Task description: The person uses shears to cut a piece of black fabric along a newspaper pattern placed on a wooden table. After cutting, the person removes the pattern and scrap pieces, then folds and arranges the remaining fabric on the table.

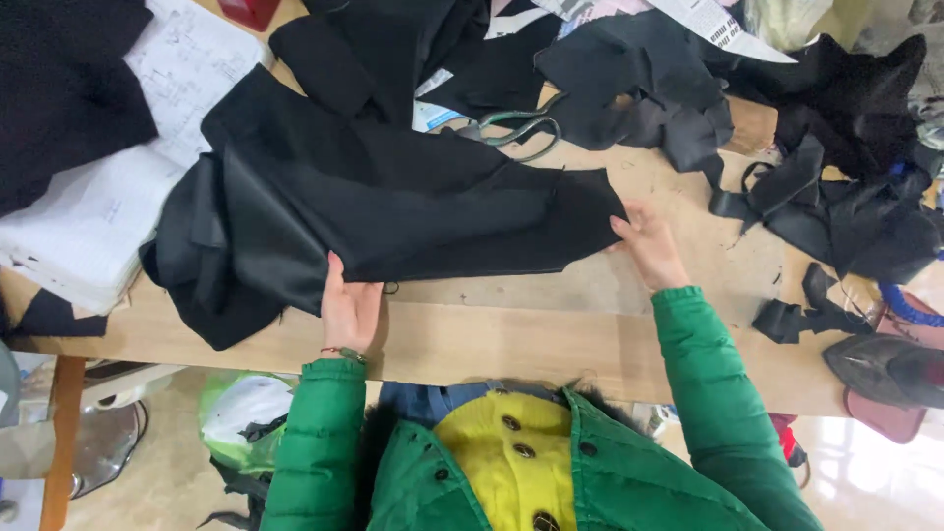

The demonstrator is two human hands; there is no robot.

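Left hand (349, 307) grips the black fabric piece's (393, 211) near edge; right hand (647, 246) lies open, fingers flat on its right end. Bare wooden table (551, 339) lies near.

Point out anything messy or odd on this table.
Black fabric scraps lie strewn over the table's right side, and green-handled scissors sit half buried under cloth. Both hands, left and right, hold the black fabric piece.

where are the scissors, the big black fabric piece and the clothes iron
scissors (519, 130), head view, on the green handle loops
black fabric piece (393, 211), head view, middle of the cloth, between the two hands
clothes iron (885, 369), head view, on its dark body at the table's right edge
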